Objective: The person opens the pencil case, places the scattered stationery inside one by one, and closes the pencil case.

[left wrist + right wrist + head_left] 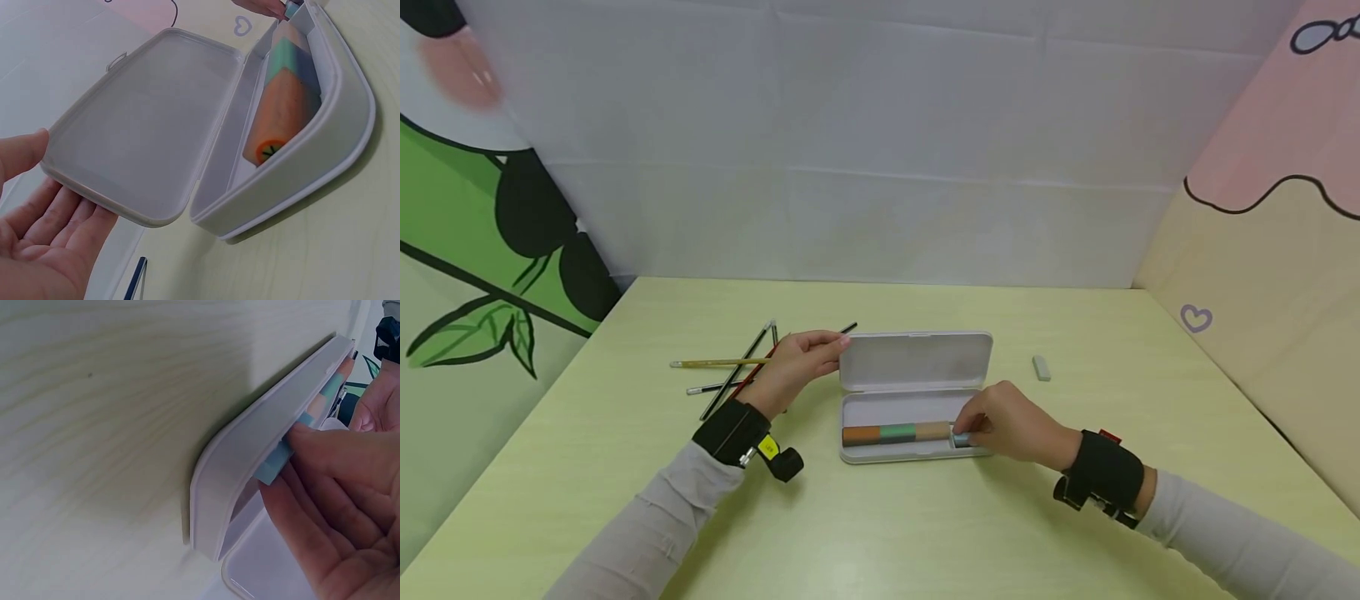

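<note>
A white pencil case (880,457) stands open on the table, its lid (917,360) raised at the back. My left hand (797,367) holds the lid's left edge, thumb on the inner face and fingers behind, as the left wrist view shows. Inside the case lies a row of orange (278,112), green and tan blocks. At the case's right end my right hand (1011,423) pinches a light blue block (274,461) between thumb and fingers. In the right wrist view that block sits at the case's rim, in line with the others.
Several pencils (718,363) lie crossed on the table (880,533) left of the case, partly behind my left hand. A small pale eraser-like block (1041,367) lies to the right. A white sheet (880,167) hangs behind the table, with painted walls on both sides.
</note>
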The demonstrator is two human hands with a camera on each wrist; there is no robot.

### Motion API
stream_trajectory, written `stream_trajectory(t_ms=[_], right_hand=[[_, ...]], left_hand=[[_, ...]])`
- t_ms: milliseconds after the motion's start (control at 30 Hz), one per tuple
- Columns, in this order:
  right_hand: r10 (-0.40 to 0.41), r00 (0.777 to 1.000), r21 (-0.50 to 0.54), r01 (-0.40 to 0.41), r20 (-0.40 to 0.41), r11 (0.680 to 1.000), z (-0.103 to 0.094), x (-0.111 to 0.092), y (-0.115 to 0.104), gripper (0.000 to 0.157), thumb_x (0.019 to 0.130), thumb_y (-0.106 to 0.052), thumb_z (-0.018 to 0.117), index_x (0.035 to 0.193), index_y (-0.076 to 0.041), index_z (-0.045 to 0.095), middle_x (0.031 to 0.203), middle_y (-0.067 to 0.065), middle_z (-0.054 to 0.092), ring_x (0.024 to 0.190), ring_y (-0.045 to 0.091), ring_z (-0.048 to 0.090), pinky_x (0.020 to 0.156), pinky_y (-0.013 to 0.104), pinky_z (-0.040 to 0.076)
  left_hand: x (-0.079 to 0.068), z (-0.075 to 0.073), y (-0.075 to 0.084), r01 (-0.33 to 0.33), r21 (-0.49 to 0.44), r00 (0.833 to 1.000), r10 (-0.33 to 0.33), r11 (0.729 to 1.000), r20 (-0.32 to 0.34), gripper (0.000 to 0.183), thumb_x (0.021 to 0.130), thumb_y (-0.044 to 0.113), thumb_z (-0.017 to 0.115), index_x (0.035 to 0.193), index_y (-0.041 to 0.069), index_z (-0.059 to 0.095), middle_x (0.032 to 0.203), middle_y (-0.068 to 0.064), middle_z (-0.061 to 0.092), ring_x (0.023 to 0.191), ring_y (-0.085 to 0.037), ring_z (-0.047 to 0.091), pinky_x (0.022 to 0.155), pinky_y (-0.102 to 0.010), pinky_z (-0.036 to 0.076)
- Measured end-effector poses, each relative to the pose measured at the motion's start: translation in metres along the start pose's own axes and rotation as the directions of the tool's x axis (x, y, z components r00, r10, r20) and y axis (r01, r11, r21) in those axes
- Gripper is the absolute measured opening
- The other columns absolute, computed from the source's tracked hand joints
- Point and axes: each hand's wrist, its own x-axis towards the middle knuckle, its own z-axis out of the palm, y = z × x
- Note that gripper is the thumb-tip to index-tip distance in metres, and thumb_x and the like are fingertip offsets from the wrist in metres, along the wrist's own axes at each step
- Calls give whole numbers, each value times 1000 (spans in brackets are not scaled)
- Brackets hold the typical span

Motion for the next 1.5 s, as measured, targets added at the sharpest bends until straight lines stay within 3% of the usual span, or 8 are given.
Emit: stream_trajectory(t_ms=[167, 700, 967, 1200, 1367, 1500], right_hand=[[-30, 999, -31, 29, -18, 999, 4, 1, 1, 19, 73, 10, 74, 84, -5, 76, 82, 5, 74, 71, 9, 67, 64, 18, 56], [25, 1000, -77, -25, 1, 997, 5, 4, 1, 13, 76, 2, 77, 86, -7, 77, 85, 2, 75, 78, 8, 68, 69, 18, 57], [13, 999, -102, -16, -31, 995, -8, 2, 5, 14, 77, 1, 76, 88, -7, 76, 84, 3, 75, 74, 11, 67, 69, 22, 57], [84, 988, -186, -107, -129, 977, -34, 2, 23, 15, 74, -2, 79, 89, -4, 77, 84, 8, 75, 75, 16, 69, 68, 30, 59], [189, 954, -213, -240, -234, 947, -58, -3, 47, 17, 71, -1, 80, 87, -1, 75, 82, 13, 74, 71, 19, 67, 65, 30, 55], [266, 926, -202, -323, -267, 925, -72, -8, 61, 16, 72, -2, 80, 87, 1, 74, 80, 14, 72, 70, 21, 65, 63, 30, 53]], left_hand=[[1, 0, -1, 10, -4, 1000, -10, 1000, -2, 46, 94, 33, 62, 127, 2, 56, 138, -13, 52, 126, -23, 55, 108, -37, 46], [5, -1, 1, 8, -26, 1000, -8, 1000, 5, 47, 95, 30, 61, 131, 0, 53, 141, -15, 51, 129, -27, 53, 109, -37, 45], [6, -2, -4, 7, -9, 1000, -7, 1000, 7, 49, 95, 33, 60, 132, 1, 53, 141, -16, 51, 126, -26, 55, 109, -39, 45], [7, -3, -4, 7, -13, 1000, -7, 1000, 3, 49, 95, 33, 60, 131, 1, 53, 141, -15, 51, 126, -25, 55, 109, -38, 45], [7, -2, -4, 7, -13, 1000, -7, 1000, 0, 47, 95, 33, 60, 129, 1, 54, 140, -15, 51, 123, -22, 57, 108, -37, 46], [7, -2, -4, 8, -12, 1000, -8, 1000, 1, 48, 95, 33, 61, 129, 1, 54, 140, -15, 51, 124, -24, 57, 108, -37, 46]])
